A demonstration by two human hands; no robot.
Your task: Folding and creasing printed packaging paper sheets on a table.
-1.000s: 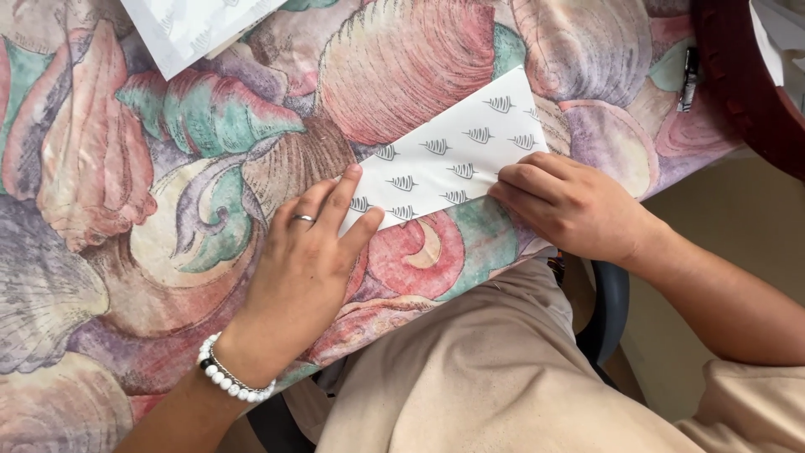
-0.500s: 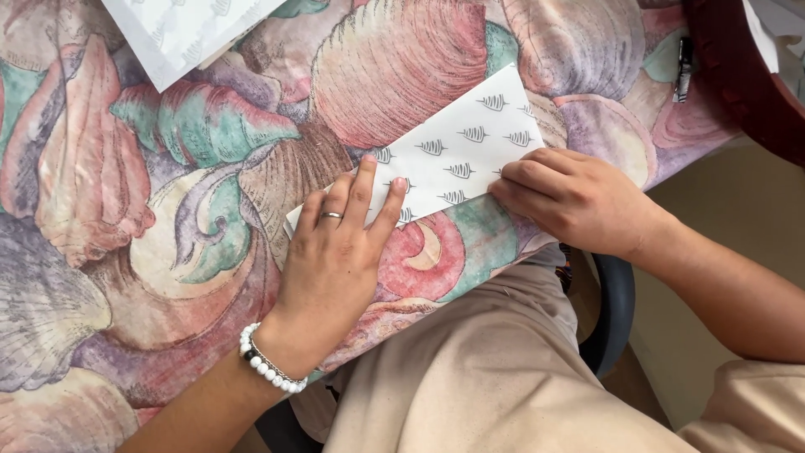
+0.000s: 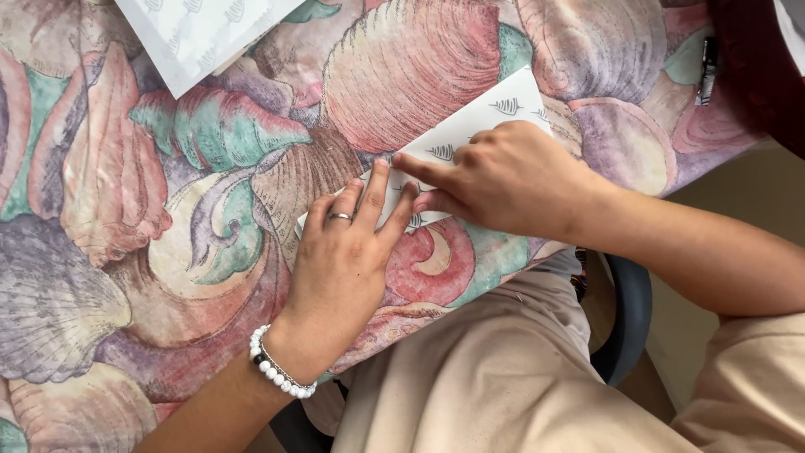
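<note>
at the bottom of the frame sit the person's lap in beige cloth and the dark edge of a chair (image 3: 629, 323) at lower right. just above, the left hand (image 3: 344, 260) comes up from the lower left, wearing a white bead bracelet (image 3: 281, 373) at the wrist and a ring (image 3: 340, 217) on one finger; it lies flat and unclenched, fingers spread, pinning the near end of a folded sheet of white patterned paper (image 3: 495, 113) to the shell-print tablecloth (image 3: 168, 252). a second ago this hand sat lower and further left, with only its fingertips on the sheet's corner; it has slid up and over the paper. the right hand (image 3: 511, 180) has also travelled leftward along the sheet from its right end, and now its loosely curled fingers, index stretched out, press down at mid-frame, almost touching the left fingertips. it grips nothing, it only bears down. the paper itself lies where it did, slanting from centre toward the upper right, mostly hidden under both hands, so the shift looks like a crease being run flat along its length. further off, a second patterned sheet (image 3: 201, 33) lies at the upper left edge, a dark pen (image 3: 707, 71) at upper right, beside a deep red curved object (image 3: 759, 67) that i cannot identify.
</note>
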